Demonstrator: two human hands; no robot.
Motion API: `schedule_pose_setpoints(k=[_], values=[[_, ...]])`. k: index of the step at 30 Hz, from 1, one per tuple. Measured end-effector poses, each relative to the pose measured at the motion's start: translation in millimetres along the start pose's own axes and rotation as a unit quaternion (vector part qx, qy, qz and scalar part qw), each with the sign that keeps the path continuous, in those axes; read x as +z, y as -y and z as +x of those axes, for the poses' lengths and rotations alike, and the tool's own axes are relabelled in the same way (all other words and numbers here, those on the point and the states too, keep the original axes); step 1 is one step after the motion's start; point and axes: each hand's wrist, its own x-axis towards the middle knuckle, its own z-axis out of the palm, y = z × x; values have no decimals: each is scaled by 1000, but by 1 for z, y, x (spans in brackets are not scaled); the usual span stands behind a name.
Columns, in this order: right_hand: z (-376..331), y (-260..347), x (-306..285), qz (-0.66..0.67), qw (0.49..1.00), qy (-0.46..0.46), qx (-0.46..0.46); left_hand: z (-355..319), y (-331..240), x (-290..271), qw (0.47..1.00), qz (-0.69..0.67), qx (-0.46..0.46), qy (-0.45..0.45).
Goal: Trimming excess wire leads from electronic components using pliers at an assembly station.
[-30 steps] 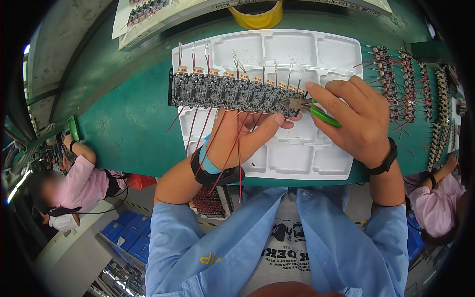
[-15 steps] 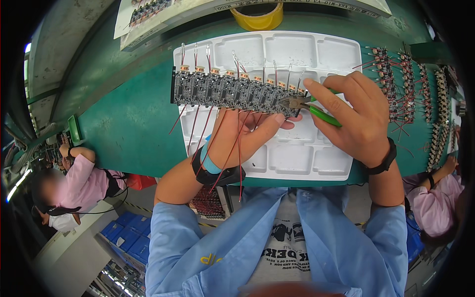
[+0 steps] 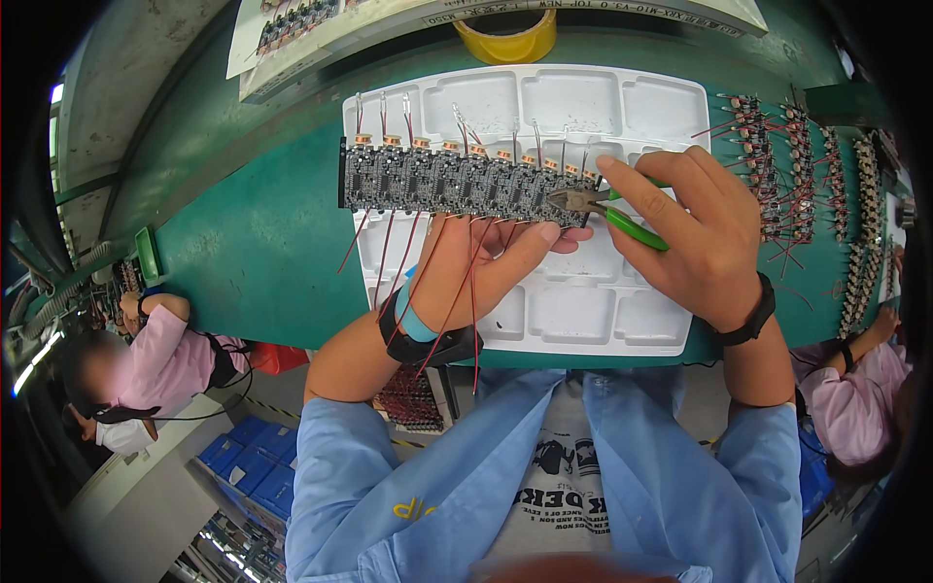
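Observation:
My left hand (image 3: 481,264) holds a long black circuit board panel (image 3: 447,183) from below, level over a white compartment tray (image 3: 583,97). Thin red wires (image 3: 389,257) hang from the panel's underside and short leads stick up along its top edge. My right hand (image 3: 695,228) grips green-handled cutting pliers (image 3: 622,219), their jaws at the panel's right end. A dark band sits on each wrist.
A green workbench (image 3: 253,243) carries the tray. A yellow tape roll (image 3: 505,34) stands behind it. Rows of wired small boards (image 3: 797,175) lie at the right. Other people in pink sleeves (image 3: 175,335) work at the left and at the lower right (image 3: 860,389).
The panel and both hands have shifted very slightly; the pliers stay at the panel's right end.

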Motion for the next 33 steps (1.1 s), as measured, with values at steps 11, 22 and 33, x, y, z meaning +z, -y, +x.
schedule_pose_setpoints(k=[11, 22, 33], values=[[-2, 6, 1, 11, 999, 8, 38, 1, 5, -1, 1000, -2, 26, 11], [-6, 6, 2, 24, 999, 8, 47, 0, 5, -1, 1000, 2, 18, 12], [3, 5, 4, -12, 999, -32, -2, -2, 0, 0, 999, 7, 10, 33]])
